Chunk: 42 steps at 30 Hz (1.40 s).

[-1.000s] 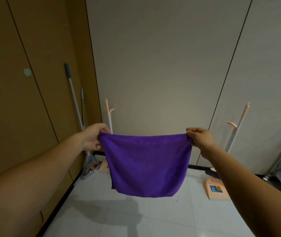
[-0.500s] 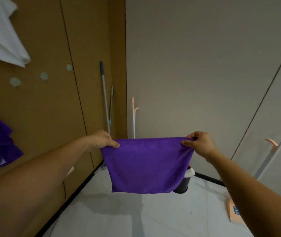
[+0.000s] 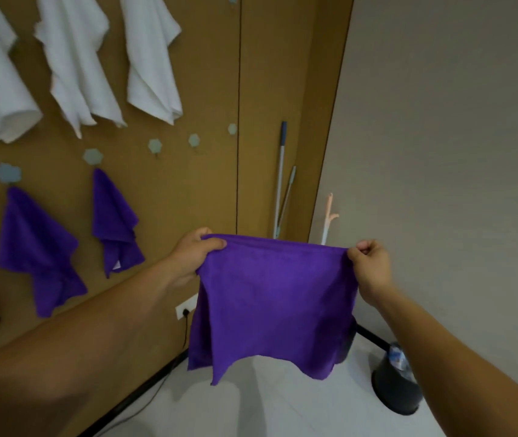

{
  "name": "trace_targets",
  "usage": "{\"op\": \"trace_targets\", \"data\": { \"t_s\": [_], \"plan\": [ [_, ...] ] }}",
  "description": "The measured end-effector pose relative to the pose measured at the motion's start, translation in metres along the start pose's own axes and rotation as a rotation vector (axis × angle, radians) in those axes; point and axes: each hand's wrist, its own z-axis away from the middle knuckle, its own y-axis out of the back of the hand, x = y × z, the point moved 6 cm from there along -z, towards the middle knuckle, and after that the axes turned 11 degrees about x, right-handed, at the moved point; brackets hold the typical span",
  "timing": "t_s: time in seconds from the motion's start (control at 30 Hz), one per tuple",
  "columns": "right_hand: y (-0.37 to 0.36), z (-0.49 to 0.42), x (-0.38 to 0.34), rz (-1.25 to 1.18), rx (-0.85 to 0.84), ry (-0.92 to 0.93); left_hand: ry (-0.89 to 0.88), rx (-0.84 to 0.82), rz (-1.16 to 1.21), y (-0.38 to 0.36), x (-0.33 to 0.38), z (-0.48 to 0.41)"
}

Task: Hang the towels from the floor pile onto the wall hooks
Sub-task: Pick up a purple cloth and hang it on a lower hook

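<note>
I hold a purple towel (image 3: 275,305) spread out in front of me, hanging flat below its top edge. My left hand (image 3: 196,252) pinches its top left corner and my right hand (image 3: 369,266) pinches its top right corner. On the brown wall to the left, two purple towels (image 3: 38,250) (image 3: 116,228) hang from pale flower-shaped hooks. Three bare hooks (image 3: 155,146) (image 3: 194,140) (image 3: 232,129) follow to their right, above my left hand. Three white towels (image 3: 71,61) hang in a higher row. The floor pile is out of view.
Mop handles (image 3: 279,181) lean in the corner where the brown wall meets a beige wall. A peach-coloured handle (image 3: 328,219) stands behind the towel. A dark bin (image 3: 398,386) sits on the white tile floor at the right. A wall socket (image 3: 187,307) with a cable is low on the brown wall.
My view has swung left and up toward the brown wall, bringing the hooks and hung towels into sight. Both hands still hold the purple towel by its top corners.
</note>
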Motion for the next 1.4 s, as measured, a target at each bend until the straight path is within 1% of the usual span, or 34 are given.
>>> {"op": "trace_targets", "data": {
  "t_s": [0.1, 0.17, 0.23, 0.3, 0.37, 0.43, 0.5, 0.57, 0.6, 0.67, 0.7, 0.77, 0.87, 0.93, 1.03, 1.07, 1.13, 1.23, 1.3, 1.4],
  "plan": [
    [-0.057, 0.005, -0.012, 0.032, -0.133, 0.008, 0.095, -0.038, 0.194, 0.03, 0.005, -0.024],
    [-0.095, 0.013, -0.025, -0.026, -0.233, 0.014, 0.088, 0.009, 0.204, 0.049, 0.009, -0.043],
    [-0.135, 0.024, -0.036, -0.062, -0.414, 0.034, 0.04, 0.084, 0.14, 0.068, 0.013, -0.06],
    [-0.174, 0.036, -0.043, 0.096, -0.619, 0.151, -0.02, 0.13, 0.073, 0.085, 0.016, -0.075],
    [-0.211, 0.048, -0.046, 0.263, -0.713, 0.221, -0.066, 0.172, 0.05, 0.106, 0.019, -0.088],
    [-0.244, 0.056, -0.052, 0.232, -0.705, 0.226, -0.09, 0.171, 0.076, 0.127, 0.023, -0.099],
    [-0.272, 0.061, -0.057, 0.146, -0.648, 0.213, -0.107, 0.071, 0.052, 0.143, 0.025, -0.105],
    [-0.294, 0.065, -0.058, 0.102, -0.624, 0.19, -0.137, -0.028, -0.102, 0.155, 0.023, -0.109],
    [-0.307, 0.067, -0.06, 0.106, -0.629, 0.195, -0.147, -0.032, -0.181, 0.162, 0.02, -0.113],
    [-0.33, 0.071, -0.065, 0.155, -0.636, 0.274, -0.157, 0.031, -0.277, 0.174, 0.016, -0.124],
    [-0.343, 0.072, -0.067, 0.186, -0.637, 0.333, -0.164, 0.08, -0.283, 0.181, 0.016, -0.13],
    [-0.367, 0.071, -0.071, 0.249, -0.618, 0.436, -0.192, 0.145, -0.241, 0.19, 0.017, -0.143],
    [-0.4, 0.06, -0.071, 0.26, -0.6, 0.499, -0.217, 0.213, -0.176, 0.198, 0.022, -0.161],
    [-0.42, 0.05, -0.069, 0.223, -0.617, 0.486, -0.228, 0.285, -0.154, 0.2, 0.025, -0.177],
    [-0.448, 0.029, -0.059, 0.127, -0.736, 0.348, -0.243, 0.438, -0.168, 0.201, 0.028, -0.207],
    [-0.458, 0.021, -0.057, 0.13, -0.786, 0.322, -0.253, 0.469, -0.182, 0.201, 0.028, -0.218],
    [-0.476, 0.001, -0.054, 0.182, -0.844, 0.334, -0.283, 0.5, -0.249, 0.197, 0.029, -0.239],
    [-0.5, -0.038, -0.054, 0.113, -0.848, 0.32, -0.331, 0.548, -0.383, 0.186, 0.029, -0.27],
    [-0.516, -0.061, -0.056, 0.05, -0.819, 0.337, -0.367, 0.631, -0.459, 0.178, 0.03, -0.29],
    [-0.544, -0.086, -0.061, 0.024, -0.766, 0.415, -0.417, 0.791, -0.545, 0.174, 0.035, -0.315]
  ]
}}
